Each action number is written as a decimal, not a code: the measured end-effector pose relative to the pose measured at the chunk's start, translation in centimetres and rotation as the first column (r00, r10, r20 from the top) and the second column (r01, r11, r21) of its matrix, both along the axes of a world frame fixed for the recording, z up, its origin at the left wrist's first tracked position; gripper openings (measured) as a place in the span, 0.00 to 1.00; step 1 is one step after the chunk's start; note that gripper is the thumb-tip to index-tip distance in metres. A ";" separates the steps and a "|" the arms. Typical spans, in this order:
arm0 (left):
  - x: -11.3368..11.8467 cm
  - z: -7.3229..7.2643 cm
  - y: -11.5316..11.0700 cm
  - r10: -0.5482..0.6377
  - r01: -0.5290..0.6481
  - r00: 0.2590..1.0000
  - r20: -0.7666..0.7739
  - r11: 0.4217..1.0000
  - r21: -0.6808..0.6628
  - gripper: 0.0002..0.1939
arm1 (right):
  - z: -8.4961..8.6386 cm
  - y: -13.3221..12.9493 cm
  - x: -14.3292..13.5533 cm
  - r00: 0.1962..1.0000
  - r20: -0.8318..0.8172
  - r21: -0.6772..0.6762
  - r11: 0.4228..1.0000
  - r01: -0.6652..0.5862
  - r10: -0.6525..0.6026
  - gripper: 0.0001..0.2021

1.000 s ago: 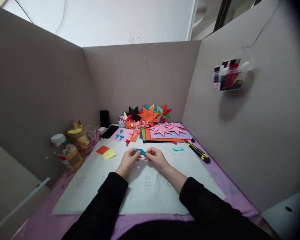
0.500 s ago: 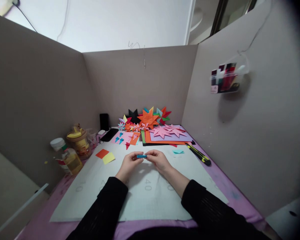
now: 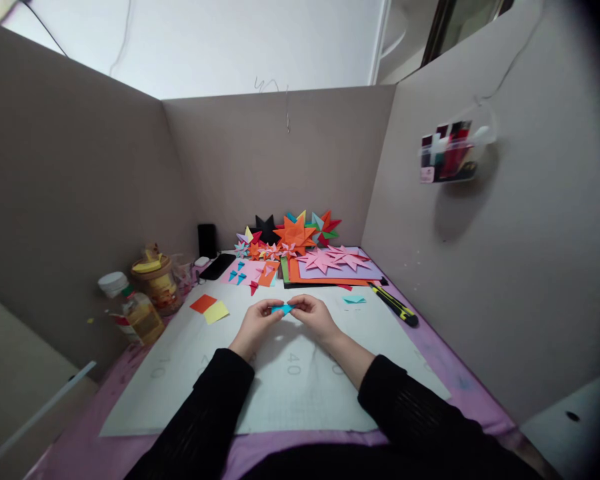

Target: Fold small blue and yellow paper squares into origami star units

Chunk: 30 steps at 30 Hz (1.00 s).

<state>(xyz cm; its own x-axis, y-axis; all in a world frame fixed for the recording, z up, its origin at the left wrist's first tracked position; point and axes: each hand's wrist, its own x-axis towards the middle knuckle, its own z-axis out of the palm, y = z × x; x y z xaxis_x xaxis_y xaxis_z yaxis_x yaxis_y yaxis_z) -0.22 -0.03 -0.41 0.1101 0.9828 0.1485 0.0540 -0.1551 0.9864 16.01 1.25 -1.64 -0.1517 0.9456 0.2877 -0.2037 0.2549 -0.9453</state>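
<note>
The left hand [image 3: 254, 324] and right hand [image 3: 315, 317] held the blue paper [image 3: 281, 309] between them in a narrow grip; the yellow square [image 3: 216, 312] lay at its nine o'clock, the turquoise piece [image 3: 354, 300] at three.

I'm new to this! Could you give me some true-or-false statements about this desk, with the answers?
1. The left hand and right hand hold one small blue paper between them. True.
2. The yellow square lies to the right of both hands. False: it lies to their left, next to an orange-red square.
3. A yellow-and-black cutter lies on the right side of the table. True.
4. The two large pink stars lie underneath the purple sheet. False: they lie on top of it.
5. A white-capped bottle is on the left side. True.
</note>
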 end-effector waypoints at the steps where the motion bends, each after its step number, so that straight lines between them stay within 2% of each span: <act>1: 0.0 0.0 0.0 0.001 -0.001 1.000 -0.001 1.000 0.003 0.20 | 0.0 0.0 0.0 1.000 -0.006 -0.004 1.000 -0.001 0.001 0.09; 10: 0.0 -0.3 0.2 -0.049 0.048 0.997 0.063 0.999 0.015 0.15 | 0.1 0.0 0.1 0.999 -0.048 -0.001 1.000 0.023 -0.023 0.07; 13: 0.0 -0.3 0.2 -0.042 0.041 0.998 0.045 0.999 0.012 0.15 | 0.2 0.0 0.0 0.998 -0.035 0.006 0.998 0.058 -0.058 0.07; 17: 0.1 -0.2 0.1 -0.021 0.020 0.999 0.044 1.000 0.022 0.15 | 0.4 -0.1 -0.1 0.999 -0.023 -0.029 0.999 0.024 -0.025 0.05; 23: 0.3 0.0 -0.1 -0.090 0.092 0.996 -0.022 0.991 0.102 0.17 | 0.0 0.1 0.1 0.998 -0.020 -0.054 0.997 0.057 -0.058 0.04; 27: 0.4 0.2 -0.2 0.002 0.026 0.991 -0.135 0.980 0.200 0.12 | 0.0 0.1 0.1 0.999 0.006 -0.021 0.999 0.048 -0.048 0.06; 30: 0.5 0.4 -0.4 0.056 -0.014 0.985 -0.162 0.968 0.251 0.09 | 0.2 -0.1 0.1 0.999 0.011 -0.010 0.999 0.050 -0.050 0.07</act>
